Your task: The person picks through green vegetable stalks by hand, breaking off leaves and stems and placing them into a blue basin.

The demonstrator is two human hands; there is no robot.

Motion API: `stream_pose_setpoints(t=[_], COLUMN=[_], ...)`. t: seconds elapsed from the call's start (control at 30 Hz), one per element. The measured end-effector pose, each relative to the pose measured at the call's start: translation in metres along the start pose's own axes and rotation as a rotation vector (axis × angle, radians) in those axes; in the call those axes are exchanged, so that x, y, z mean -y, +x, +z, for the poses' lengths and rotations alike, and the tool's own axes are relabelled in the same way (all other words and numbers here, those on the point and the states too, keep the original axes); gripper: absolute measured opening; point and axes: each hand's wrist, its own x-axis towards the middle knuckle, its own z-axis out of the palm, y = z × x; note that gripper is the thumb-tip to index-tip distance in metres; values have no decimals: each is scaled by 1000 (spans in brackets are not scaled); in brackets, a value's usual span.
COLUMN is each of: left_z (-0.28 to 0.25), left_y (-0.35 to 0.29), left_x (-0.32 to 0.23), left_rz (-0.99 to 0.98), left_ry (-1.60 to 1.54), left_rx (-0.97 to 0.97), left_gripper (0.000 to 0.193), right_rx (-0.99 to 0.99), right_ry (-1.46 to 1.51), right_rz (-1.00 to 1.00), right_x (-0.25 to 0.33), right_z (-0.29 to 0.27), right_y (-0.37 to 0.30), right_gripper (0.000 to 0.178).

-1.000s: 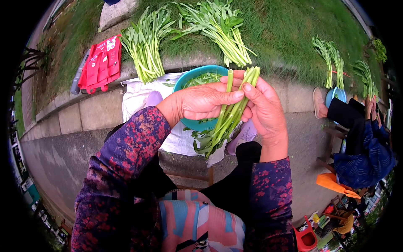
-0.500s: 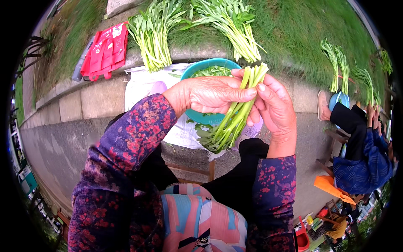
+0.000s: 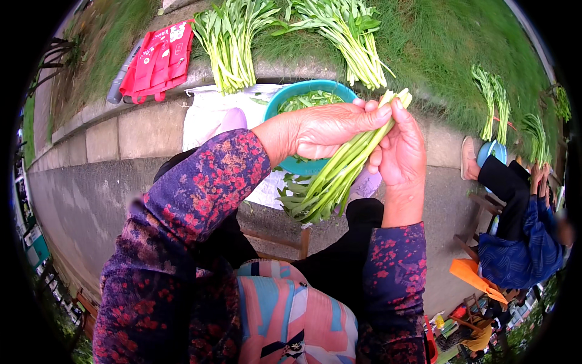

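Observation:
A small bunch of long-stemmed leafy greens [image 3: 342, 173] slants between my hands, cut ends up to the right, leaves hanging down toward my knees. My left hand [image 3: 330, 128] grips it across the stems, thumb on top. Near the pale cut ends, my right hand [image 3: 401, 142] closes on the same bunch, its thumb and finger pinching the stem tips. Behind and below my hands sits a teal basin [image 3: 276, 100] holding loose green leaves and pieces [image 3: 310, 101]. My left hand and the bunch hide part of its near side.
Two large piles of greens, one on the left [image 3: 233, 51] and one on the right [image 3: 348, 39], lie along the grassy kerb. A red bag [image 3: 159, 64] lies farther left. White cloth [image 3: 203, 118] spreads under the basin. At right, another person in blue [image 3: 515, 255] sits by a blue basin [image 3: 492, 151].
Both hands have shifted slightly right with the bunch. The right thumb and finger have moved up to the cut ends. The view has turned a little.

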Motion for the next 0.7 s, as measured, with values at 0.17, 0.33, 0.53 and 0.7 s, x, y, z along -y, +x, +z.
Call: stream_pose_setpoints(t=[0.17,0.33,0.53,0.7], left_z=[-6,-8,-13,-9], left_y=[1,3,6,11], left_x=[-1,2,13,19], left_rz=[41,-45,-111,-37], left_ry=[-93,210,353,307], left_rx=[12,-137,-150,-66], left_gripper=[64,66,56,50], right_rx=[-67,-69,-81,17], right_ry=[101,235,255,273], right_rz=[-83,-111,-71,-49], right_x=[5,4,6,8], right_z=[5,-19,-19,-13], right_y=[1,7,8,8], right_gripper=[27,20,24,28])
